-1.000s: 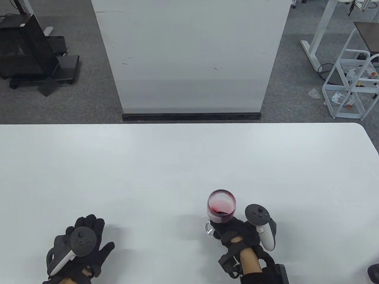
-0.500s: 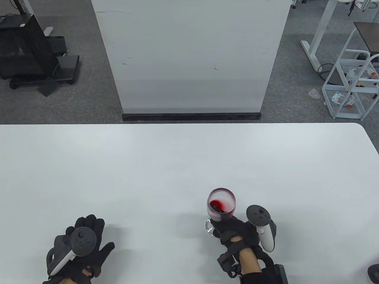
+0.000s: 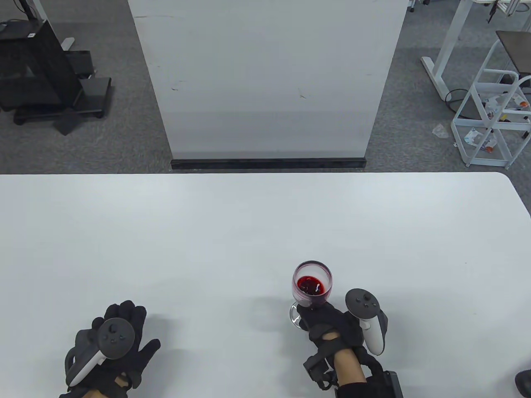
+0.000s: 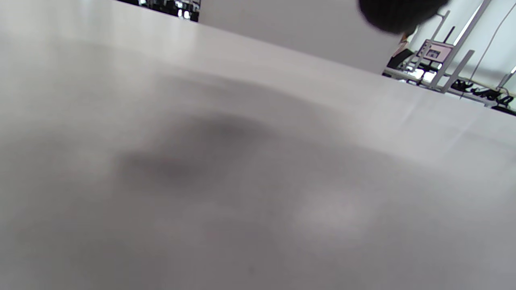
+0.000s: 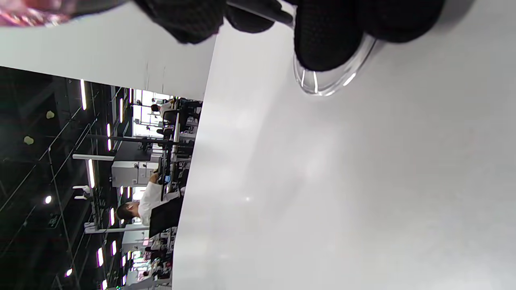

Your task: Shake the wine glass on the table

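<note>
Table view shows my right hand [image 3: 332,327] gripping the wine glass [image 3: 312,286] low at its stem, foot on the table [image 3: 249,232] for swirling; my left hand [image 3: 112,352] rests flat, fingers spread, holding nothing.

Close up, the pale desk [image 4: 258,169] fills nearly everything, blurred, with a soft dark shadow across its middle. A black gloved fingertip [image 4: 397,14] pokes in at the top right. Beyond the far edge stand a white panel [image 4: 298,30] and metal frames [image 4: 451,60].
</note>
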Demonstrator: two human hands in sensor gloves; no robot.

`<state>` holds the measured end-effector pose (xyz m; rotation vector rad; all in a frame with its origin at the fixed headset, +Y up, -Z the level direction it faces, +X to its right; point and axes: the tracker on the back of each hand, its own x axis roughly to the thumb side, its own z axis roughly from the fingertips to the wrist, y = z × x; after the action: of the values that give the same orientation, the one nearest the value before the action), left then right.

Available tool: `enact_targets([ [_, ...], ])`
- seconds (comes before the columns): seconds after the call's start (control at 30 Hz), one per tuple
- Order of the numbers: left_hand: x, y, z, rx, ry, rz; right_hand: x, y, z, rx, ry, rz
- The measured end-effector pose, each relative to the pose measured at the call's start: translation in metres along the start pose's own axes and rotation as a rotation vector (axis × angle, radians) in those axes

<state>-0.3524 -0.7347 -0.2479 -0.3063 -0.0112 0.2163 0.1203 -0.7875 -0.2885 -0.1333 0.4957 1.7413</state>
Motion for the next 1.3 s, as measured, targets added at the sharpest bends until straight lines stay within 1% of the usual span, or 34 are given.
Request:
enact_targets([
  [0.07,-0.0003,0.0000,0.0001,0.004,0.000,0.001,0.0020,-0.0027,0.0003,0.018,0.011,0.045],
  [0.1,-0.0008,0.0006,0.0004,0.009,0.002,0.005,0.0012,-0.0058,0.0008,-0.005,0.009,0.063],
  [0.17,-0.0012,0.0007,0.0004,0.009,0.002,0.008,-0.0024,-0.0037,0.0004,-0.027,-0.001,0.011],
  [0.27,-0.0006,-0.0004,-0.0005,0.000,0.001,0.002,-0.0025,-0.0005,-0.0001,0.007,0.001,-0.025],
  [0.33,-0.0003,-0.0005,-0.0002,0.002,0.001,-0.001,0.0014,-0.0038,-0.0005,0.028,0.013,0.043],
  [0.4,-0.0006,-0.0006,-0.0004,0.007,0.001,0.000,0.0003,-0.0062,-0.0005,-0.005,0.017,0.040],
  [0.47,-0.0007,-0.0007,-0.0006,0.004,0.003,-0.001,-0.0033,-0.0029,-0.0017,-0.046,0.002,-0.008],
  [0.53,-0.0003,-0.0007,-0.0005,0.001,0.004,-0.002,-0.0029,-0.0016,-0.0020,-0.010,0.000,-0.022],
  [0.57,-0.0002,-0.0008,-0.0005,0.000,0.004,-0.003,0.0001,-0.0026,-0.0022,0.016,0.005,0.001],
  [0.63,-0.0004,-0.0007,-0.0004,0.000,0.005,0.000,0.0019,-0.0058,-0.0020,0.028,0.013,0.065],
  [0.73,-0.0007,-0.0004,-0.0003,0.002,0.003,0.005,-0.0013,-0.0035,-0.0018,-0.040,0.002,0.020],
  [0.77,-0.0005,-0.0006,-0.0005,-0.002,0.002,0.005,-0.0024,-0.0007,-0.0024,-0.039,0.002,-0.001],
  [0.83,-0.0001,-0.0010,-0.0006,-0.006,-0.001,0.002,-0.0001,-0.0009,-0.0027,0.013,0.005,-0.011],
  [0.87,0.0000,-0.0010,-0.0006,-0.006,-0.002,0.002,0.0009,-0.0015,-0.0025,0.027,0.012,0.001],
  [0.9,0.0000,-0.0004,0.0000,-0.002,-0.003,0.005,0.0018,-0.0044,-0.0018,0.032,0.016,0.054],
  [1.0,-0.0005,0.0004,0.0003,0.002,-0.004,0.012,-0.0027,-0.0033,-0.0018,-0.031,0.002,0.000],
  [1.07,-0.0002,0.0003,0.0002,-0.001,-0.001,0.007,-0.0034,0.0003,-0.0024,-0.004,0.000,-0.033],
  [1.1,-0.0002,0.0003,0.0003,0.000,-0.001,0.005,-0.0025,0.0004,-0.0022,0.002,0.000,-0.027],
  [1.17,-0.0001,0.0003,0.0003,0.001,-0.003,0.006,0.0018,-0.0026,-0.0007,0.038,0.016,0.070],
  [1.2,-0.0002,0.0002,0.0003,0.002,-0.004,0.006,0.0012,-0.0037,-0.0008,0.019,0.012,0.079],
  [1.27,-0.0003,0.0001,0.0000,0.002,-0.005,0.008,-0.0018,-0.0012,-0.0017,-0.019,0.003,0.023],
  [1.3,-0.0003,-0.0001,-0.0003,0.000,-0.004,0.007,-0.0027,0.0019,-0.0028,-0.011,0.002,-0.012],
])
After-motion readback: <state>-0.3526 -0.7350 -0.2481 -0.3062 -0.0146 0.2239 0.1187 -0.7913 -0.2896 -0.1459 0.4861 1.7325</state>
